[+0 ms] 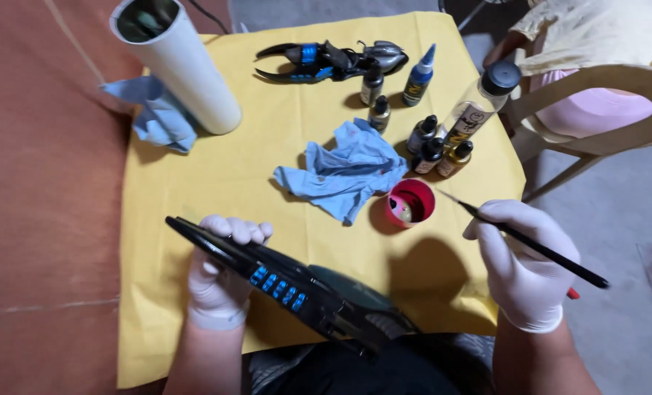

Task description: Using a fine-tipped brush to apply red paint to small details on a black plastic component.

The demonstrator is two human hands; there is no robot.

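— Hands first, please: what does each one hold?

— Left hand [220,281], in a white glove, is closed around a long black model part [289,289] with a row of blue marks. The part lies tilted across the near edge of the yellow sheet [216,175]. Right hand [523,267], also gloved, pinches a thin black paintbrush [538,249]; its tip points toward a small red cup [411,202].

— And what is around them?

— Just beside the cup lies a crumpled blue cloth [344,172]. Behind it stand several small paint bottles [428,143]. At the far edge rests another black and blue part [326,60], and a white tube [183,66] stands at the left.
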